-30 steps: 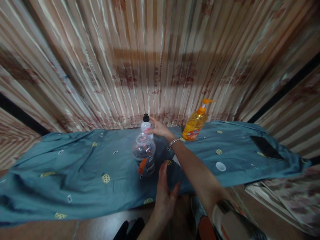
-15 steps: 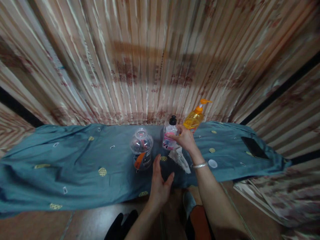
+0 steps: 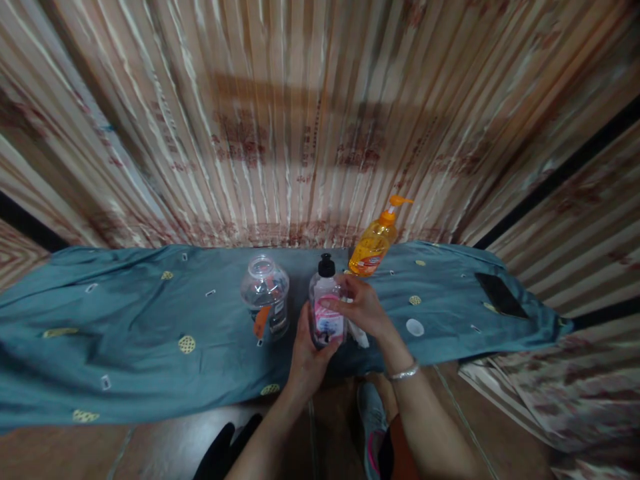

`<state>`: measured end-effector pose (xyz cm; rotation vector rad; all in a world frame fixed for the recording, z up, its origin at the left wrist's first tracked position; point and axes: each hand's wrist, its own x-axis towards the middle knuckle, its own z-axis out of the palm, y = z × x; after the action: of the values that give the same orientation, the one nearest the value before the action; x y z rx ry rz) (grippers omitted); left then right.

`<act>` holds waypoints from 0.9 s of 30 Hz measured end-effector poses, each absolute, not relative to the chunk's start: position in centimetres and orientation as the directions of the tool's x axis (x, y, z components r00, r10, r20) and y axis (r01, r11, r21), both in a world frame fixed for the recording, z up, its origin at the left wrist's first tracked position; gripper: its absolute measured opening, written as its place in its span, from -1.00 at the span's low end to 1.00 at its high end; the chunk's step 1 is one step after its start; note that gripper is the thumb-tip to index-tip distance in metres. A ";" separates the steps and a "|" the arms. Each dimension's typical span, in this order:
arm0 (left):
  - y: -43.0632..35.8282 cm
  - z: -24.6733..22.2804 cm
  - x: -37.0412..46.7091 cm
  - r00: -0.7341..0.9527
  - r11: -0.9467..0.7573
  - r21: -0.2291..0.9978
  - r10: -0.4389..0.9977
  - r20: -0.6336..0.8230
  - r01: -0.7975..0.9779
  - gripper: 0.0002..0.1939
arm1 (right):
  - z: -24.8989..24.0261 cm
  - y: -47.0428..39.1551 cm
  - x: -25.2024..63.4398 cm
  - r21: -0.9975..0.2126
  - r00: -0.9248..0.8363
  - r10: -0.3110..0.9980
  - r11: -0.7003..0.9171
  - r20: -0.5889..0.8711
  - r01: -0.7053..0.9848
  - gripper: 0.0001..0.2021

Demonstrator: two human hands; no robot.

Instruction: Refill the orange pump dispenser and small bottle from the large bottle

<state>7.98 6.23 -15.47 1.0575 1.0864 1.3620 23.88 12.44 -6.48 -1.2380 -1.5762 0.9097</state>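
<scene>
Between my two hands is a clear bottle [image 3: 327, 320] with a pink label and a black cap, held upright above the front part of the cloth. My left hand [image 3: 309, 350] is wrapped round its lower left side and base. From the right, my right hand [image 3: 363, 307] grips its upper side, thumb across the label. A pale crumpled rag [image 3: 359, 335] lies behind the right hand, mostly hidden. Just left of the bottle stands a clear plastic jar [image 3: 265, 293] with an open top and an orange patch on its side.
A yellow pump bottle [image 3: 373, 247] stands at the back, right of my hands. On the blue-green cloth [image 3: 135, 320] to the right lie a white round lid [image 3: 415, 327] and a dark phone-like slab [image 3: 500, 295]. A pleated curtain [image 3: 300, 133] hangs behind.
My right hand has lifted the pink-labelled bottle and brought it toward me. My left hand, open and apart from it before, has closed on its lower part. The view has shifted slightly.
</scene>
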 end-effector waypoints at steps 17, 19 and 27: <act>5.5 -13.8 5.5 -0.016 0.135 0.968 0.990 -0.142 -0.212 -0.33 | -10.7 14.1 27.9 -0.816 -0.034 0.997 0.081 0.075 0.572 -0.52; 5.4 -13.6 5.4 -0.008 0.133 0.966 0.990 -0.139 -0.221 -0.32 | -10.9 14.0 27.6 -0.691 -0.031 0.998 0.065 0.062 0.720 -0.70; 5.1 -13.4 4.9 0.022 0.114 0.961 0.993 -0.113 -0.250 -0.35 | -10.5 13.8 28.8 -0.378 0.072 0.997 -0.066 0.002 0.923 -0.68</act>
<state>4.89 5.14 -13.35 0.9435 1.0686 1.2295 28.76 13.81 -10.54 -2.0731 -1.9294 0.3773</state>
